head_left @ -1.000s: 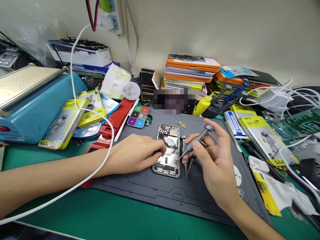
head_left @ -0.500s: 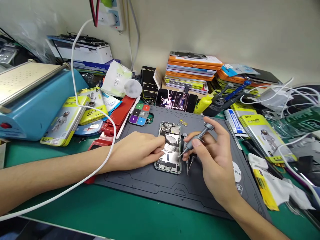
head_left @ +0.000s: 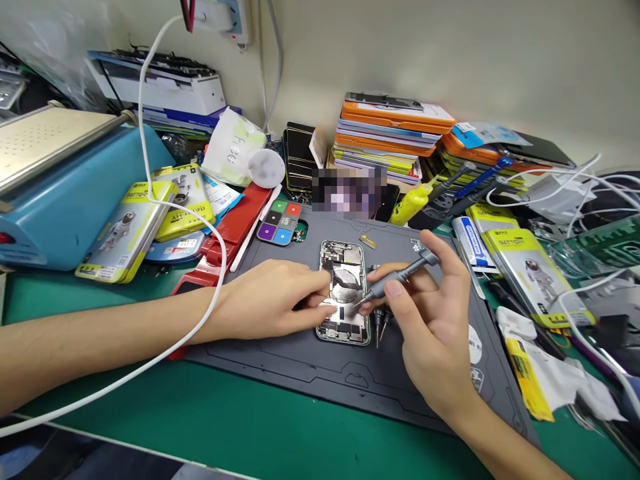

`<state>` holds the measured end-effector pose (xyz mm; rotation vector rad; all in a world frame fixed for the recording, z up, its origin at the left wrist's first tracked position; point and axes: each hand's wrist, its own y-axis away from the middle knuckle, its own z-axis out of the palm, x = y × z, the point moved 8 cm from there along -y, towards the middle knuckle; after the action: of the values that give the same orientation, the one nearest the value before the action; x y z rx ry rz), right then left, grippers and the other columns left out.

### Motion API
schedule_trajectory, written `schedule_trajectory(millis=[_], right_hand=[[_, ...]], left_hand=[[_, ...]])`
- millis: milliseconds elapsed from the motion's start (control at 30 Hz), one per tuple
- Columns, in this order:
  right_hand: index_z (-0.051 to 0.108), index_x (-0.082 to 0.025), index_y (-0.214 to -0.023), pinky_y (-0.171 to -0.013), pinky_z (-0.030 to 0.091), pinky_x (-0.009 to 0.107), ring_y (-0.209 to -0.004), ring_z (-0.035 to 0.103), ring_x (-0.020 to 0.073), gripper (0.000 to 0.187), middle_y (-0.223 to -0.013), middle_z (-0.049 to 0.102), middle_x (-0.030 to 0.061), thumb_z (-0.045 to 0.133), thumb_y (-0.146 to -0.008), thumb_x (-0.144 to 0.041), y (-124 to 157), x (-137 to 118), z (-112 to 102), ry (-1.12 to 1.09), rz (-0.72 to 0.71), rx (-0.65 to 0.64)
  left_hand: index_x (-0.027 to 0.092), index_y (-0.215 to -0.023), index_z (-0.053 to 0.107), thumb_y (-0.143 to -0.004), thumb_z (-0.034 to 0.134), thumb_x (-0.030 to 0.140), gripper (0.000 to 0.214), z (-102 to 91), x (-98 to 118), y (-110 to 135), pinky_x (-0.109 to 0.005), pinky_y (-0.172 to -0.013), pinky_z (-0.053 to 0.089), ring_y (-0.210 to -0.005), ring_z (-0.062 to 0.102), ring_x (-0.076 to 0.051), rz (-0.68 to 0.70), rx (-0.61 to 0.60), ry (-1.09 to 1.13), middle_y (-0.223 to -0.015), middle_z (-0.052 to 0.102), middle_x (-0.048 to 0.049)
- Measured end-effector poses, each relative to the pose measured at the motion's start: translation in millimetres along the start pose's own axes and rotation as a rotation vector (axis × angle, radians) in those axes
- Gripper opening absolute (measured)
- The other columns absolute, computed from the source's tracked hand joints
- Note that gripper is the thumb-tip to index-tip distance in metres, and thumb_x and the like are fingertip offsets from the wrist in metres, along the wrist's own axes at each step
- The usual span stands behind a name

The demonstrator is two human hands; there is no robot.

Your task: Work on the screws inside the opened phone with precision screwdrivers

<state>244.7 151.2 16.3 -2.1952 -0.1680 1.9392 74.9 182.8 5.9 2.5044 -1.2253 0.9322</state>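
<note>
An opened phone [head_left: 353, 327] with its inner parts exposed lies on the dark grey work mat [head_left: 280, 363]. My left hand [head_left: 280, 297] is at the phone's left edge, its fingers curled and its thumb resting on the phone. In my right hand [head_left: 433, 323] is a slim grey screwdriver [head_left: 397, 279], gripped between thumb and fingers. It slants down to the left, its tip over the phone's lower middle; whether it touches cannot be made out. More screwdrivers [head_left: 381, 323] lie on the mat just right of the phone, partly hidden by my right hand.
A colour-squared tray [head_left: 279, 223] and a small gold piece [head_left: 368, 241] lie on the mat. Behind stand a yellow bottle [head_left: 411, 203] and stacked boxes [head_left: 395, 127]. Battery packs [head_left: 537, 277] flank both sides. A white cable [head_left: 220, 267] hangs across my left forearm.
The screwdriver in my right hand has tilted flatter, its tip still over the phone. My left thumb has spread from the fingers and reaches further onto the phone. The view has shifted slightly.
</note>
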Motion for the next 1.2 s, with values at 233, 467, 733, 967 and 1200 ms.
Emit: schedule_trajectory(millis=[233, 467, 733, 967, 1200], right_hand=[[0.034, -0.034, -0.155, -0.067, 0.068, 0.037, -0.084, 0.071, 0.0183, 0.056, -0.107, 0.069, 0.0053, 0.061, -0.107, -0.027, 1, -2, 5, 0.011, -0.029, -0.032], [0.035, -0.034, -0.155, -0.07, 0.069, 0.041, -0.087, 0.074, 0.0203, 0.057, -0.111, 0.069, 0.0061, 0.063, -0.106, -0.028, 3, -3, 5, 0.02, -0.02, -0.047], [0.035, -0.034, -0.154, -0.07, 0.069, 0.042, -0.086, 0.073, 0.0198, 0.056, -0.111, 0.068, 0.0057, 0.062, -0.106, -0.028, 1, -2, 6, 0.021, -0.032, -0.051], [0.035, -0.034, -0.155, -0.07, 0.069, 0.041, -0.088, 0.073, 0.0199, 0.057, -0.112, 0.069, 0.0063, 0.062, -0.106, -0.031, 0, -2, 7, 0.042, -0.036, -0.046], [0.035, -0.034, -0.155, -0.071, 0.069, 0.038, -0.09, 0.072, 0.0187, 0.056, -0.113, 0.068, 0.0061, 0.062, -0.106, -0.028, 0, -2, 8, 0.013, -0.035, -0.061]], left_hand=[[0.02, -0.089, 0.049, -0.108, 0.047, 0.034, 0.024, -4.0, -7, -1, -0.029, -0.061, 0.026, -0.066, 0.056, -0.015, -0.103, 0.029, -0.094, -0.075, 0.061, 0.0029], [0.019, -0.081, 0.055, -0.11, 0.042, 0.037, 0.037, 1.7, -6, 0, -0.033, -0.059, 0.021, -0.061, 0.057, -0.017, -0.066, -0.017, -0.249, -0.069, 0.062, -0.0008], [0.02, -0.085, 0.058, -0.111, 0.04, 0.037, 0.036, 2.8, -5, -1, -0.034, -0.056, 0.02, -0.062, 0.066, -0.019, -0.083, -0.041, -0.336, -0.071, 0.069, -0.0011], [0.021, -0.101, 0.056, -0.111, 0.042, 0.034, 0.021, 4.4, -5, -1, -0.033, -0.054, 0.023, -0.065, 0.071, -0.021, -0.094, -0.064, -0.416, -0.075, 0.072, 0.0004], [0.021, -0.101, 0.054, -0.111, 0.04, 0.035, 0.023, 7.2, -4, -1, -0.033, -0.053, 0.022, -0.067, 0.072, -0.022, -0.068, -0.08, -0.434, -0.075, 0.072, 0.0]])
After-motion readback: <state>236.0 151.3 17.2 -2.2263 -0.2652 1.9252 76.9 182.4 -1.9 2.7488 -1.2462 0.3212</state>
